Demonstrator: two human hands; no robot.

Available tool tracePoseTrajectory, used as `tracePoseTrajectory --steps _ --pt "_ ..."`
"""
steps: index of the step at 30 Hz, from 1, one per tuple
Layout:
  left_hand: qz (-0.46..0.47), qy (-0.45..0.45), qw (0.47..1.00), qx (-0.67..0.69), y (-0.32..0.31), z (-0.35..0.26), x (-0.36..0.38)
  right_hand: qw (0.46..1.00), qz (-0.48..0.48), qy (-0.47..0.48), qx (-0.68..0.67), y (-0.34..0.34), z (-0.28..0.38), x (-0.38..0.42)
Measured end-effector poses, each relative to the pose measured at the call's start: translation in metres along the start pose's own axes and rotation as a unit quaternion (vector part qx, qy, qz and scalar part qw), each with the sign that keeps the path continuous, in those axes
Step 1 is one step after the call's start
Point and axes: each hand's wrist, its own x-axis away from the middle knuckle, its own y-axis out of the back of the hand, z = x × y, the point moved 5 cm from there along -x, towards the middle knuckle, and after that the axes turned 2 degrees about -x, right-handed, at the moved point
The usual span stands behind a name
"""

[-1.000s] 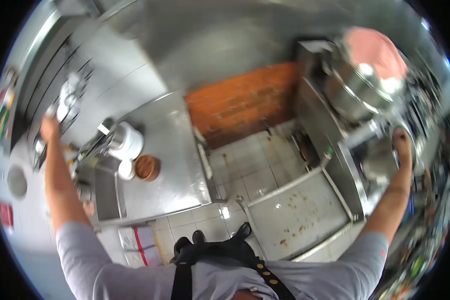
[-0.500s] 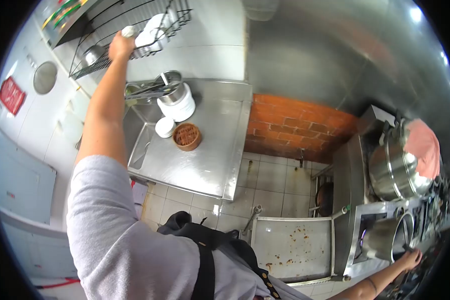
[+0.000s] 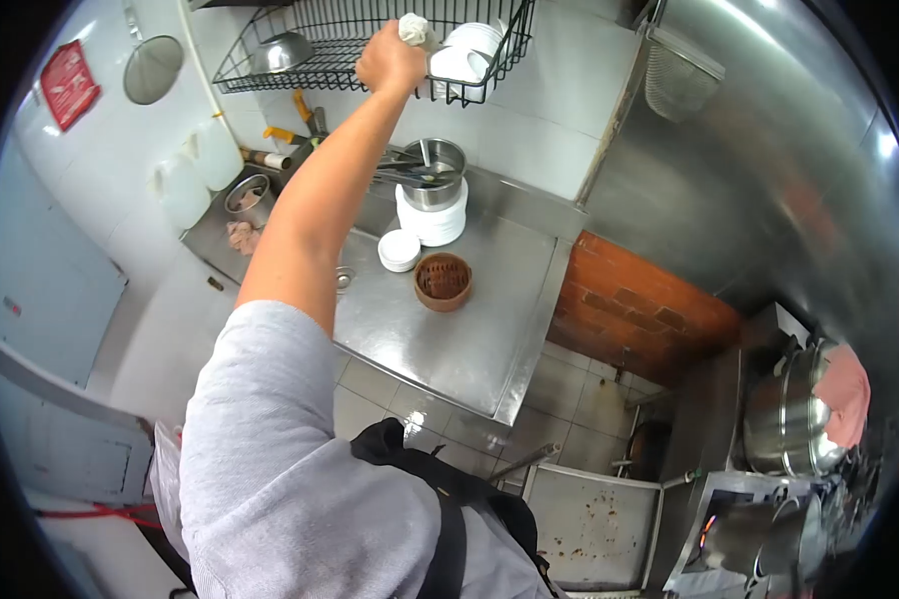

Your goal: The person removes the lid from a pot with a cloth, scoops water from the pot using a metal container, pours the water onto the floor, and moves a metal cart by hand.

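Observation:
My left hand (image 3: pixel 390 60) is raised to the black wire rack (image 3: pixel 340 47) on the wall, its fingers closed round a white crumpled cloth (image 3: pixel 413 29) that sticks out at the top of the fist. White bowls (image 3: pixel 459 65) sit in the rack just right of the hand, and a metal bowl (image 3: pixel 282 52) is to its left. My right hand is out of view.
Below stands a steel counter (image 3: pixel 440 344) with a round brown basket (image 3: pixel 443 282), small white plates (image 3: pixel 400 250) and a metal pot (image 3: pixel 436 180) of utensils on a white stack. At right are a stove with a pot (image 3: pixel 744 534) and a tall steamer (image 3: pixel 779 424).
The view has swung, so the rack and counter appear further right. My left hand remains at the rack with the white cloth. My right hand, earlier at the stove pot's handle, has left the view.

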Motion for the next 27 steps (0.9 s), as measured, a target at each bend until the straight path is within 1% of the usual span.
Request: tracePoseTrajectory --steps 1,2,3,4,5,6,7,8,9,10,11,12,13,14,15,16,17,18,19,20,21,22,23,24,25,26,27 --pt "0.005 -0.007 1.0 0.008 -0.002 0.002 0.0 0.995 0.017 0.08 0.049 -0.006 0.015 0.01" --pt "0.013 -0.006 1.0 0.017 -0.006 0.006 -0.001 0.982 0.032 0.158 0.098 -0.015 0.013 0.021" --pt "-0.008 -0.021 0.999 0.043 -0.007 0.009 -0.003 0.984 0.158 0.055 0.052 0.015 -0.097 0.002" --pt "-0.032 -0.035 0.996 0.069 -0.006 0.011 -0.004 0.979 0.064 -0.156 -0.116 -0.017 -0.1 0.022" --pt "-0.036 -0.063 0.992 0.101 0.003 0.007 0.0 0.971 0.054 -0.214 -0.096 -0.058 -0.048 0.063" --pt "-0.028 -0.061 0.991 0.112 0.003 0.017 0.001 0.971 0.053 -0.227 -0.058 -0.104 0.006 0.1" --pt "-0.031 -0.093 0.947 0.306 0.006 0.025 0.001 0.968 0.096 -0.218 -0.076 -0.15 0.046 0.133" --pt "-0.036 -0.121 0.864 0.488 0.012 0.033 0.0 0.947 0.156 -0.216 -0.18 -0.186 0.017 0.15" --pt "-0.022 -0.077 0.788 0.611 0.021 0.045 0.003 0.931 0.142 -0.315 -0.115 -0.233 0.072 0.186" --pt "-0.011 -0.057 0.765 0.641 0.038 0.058 0.007 0.892 0.158 -0.341 -0.25 -0.279 0.048 0.213" --pt "0.003 -0.071 0.755 0.652 0.05 0.078 0.007 0.895 0.175 -0.306 -0.274 -0.322 0.084 0.243" --pt "-0.005 -0.085 0.751 0.655 0.065 0.099 0.008 0.867 0.218 -0.325 -0.308 -0.363 0.106 0.271" --pt "0.022 -0.078 0.761 0.644 0.08 0.125 0.008 0.85 0.231 -0.311 -0.358 -0.403 0.109 0.296" --pt "0.029 -0.071 0.792 0.606 0.096 0.153 0.009 0.837 0.23 -0.36 -0.342 -0.43 0.137 0.322" --pt "0.04 -0.071 0.809 0.583 0.106 0.188 0.006 0.803 0.229 -0.373 -0.406 -0.465 0.132 0.347" --pt "0.052 -0.096 0.867 0.486 0.129 0.217 0.008 0.789 0.22 -0.399 -0.413 -0.487 0.141 0.369" --pt "0.086 -0.101 0.882 0.452 0.136 0.263 0.006 0.773 0.199 -0.434 -0.418 -0.506 0.144 0.39" --pt "0.102 -0.06 0.905 0.408 0.152 0.305 0.011 0.757 0.161 -0.464 -0.43 -0.519 0.157 0.41" --pt "0.101 -0.04 0.939 0.325 0.163 0.357 0.015 0.735 0.157 -0.467 -0.466 -0.532 0.157 0.427" --pt "0.107 -0.037 0.959 0.258 0.175 0.414 0.024 0.712 0.152 -0.47 -0.499 -0.542 0.161 0.44" --pt "0.143 -0.004 0.968 0.206 0.189 0.475 0.041 0.699 0.152 -0.474 -0.514 -0.546 0.166 0.45" --pt "0.142 0.021 0.984 0.107 0.213 0.521 0.066 0.685 0.152 -0.479 -0.527 -0.551 0.17 0.457" --pt "0.196 0.055 0.979 0.012 0.234 0.596 0.096 0.682 0.157 -0.483 -0.527 -0.551 0.172 0.458" --pt "0.165 0.129 0.978 -0.005 0.262 0.658 0.141 0.681 0.177 -0.471 -0.532 -0.548 0.179 0.455" --pt "0.131 0.111 0.984 -0.055 0.298 0.686 0.19 0.679 0.198 -0.459 -0.537 -0.543 0.186 0.453" --pt "0.14 0.167 0.967 -0.135 0.331 0.703 0.239 0.68 0.23 -0.438 -0.541 -0.538 0.186 0.447" --pt "0.178 0.239 0.941 -0.158 0.361 0.733 0.294 0.694 0.237 -0.434 -0.524 -0.528 0.192 0.44"
